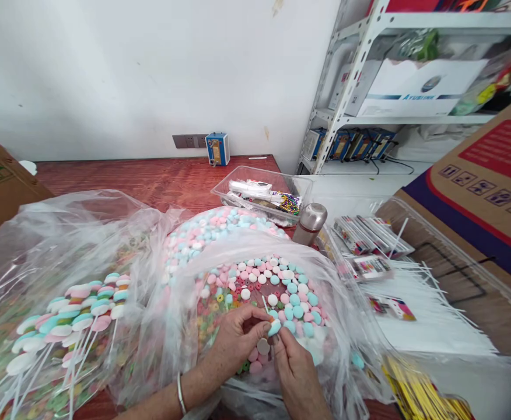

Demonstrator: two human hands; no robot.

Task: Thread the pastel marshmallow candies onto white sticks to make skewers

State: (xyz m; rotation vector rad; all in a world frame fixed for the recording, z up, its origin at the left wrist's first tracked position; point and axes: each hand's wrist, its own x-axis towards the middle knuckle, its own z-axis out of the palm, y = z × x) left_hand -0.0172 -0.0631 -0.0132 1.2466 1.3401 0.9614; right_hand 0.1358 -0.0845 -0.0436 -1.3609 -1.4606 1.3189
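Observation:
My left hand (238, 338) pinches a thin white stick (265, 305) over an open plastic bag (255, 245) of pink, white and teal round candies (282, 286). My right hand (297, 373) is closed on a teal candy (275, 326) at the stick's lower end. Both hands meet just above the candy pile, beside some small coloured ring candies (212, 309). A silver bangle sits on my left wrist.
Finished candy skewers (76, 315) lie in a bag at the left. White sticks (417, 303) and small packets (371, 233) lie at the right, by a metal flask (310, 223), a clear tray (259, 192), cardboard boxes (492, 175) and a shelf (369, 70).

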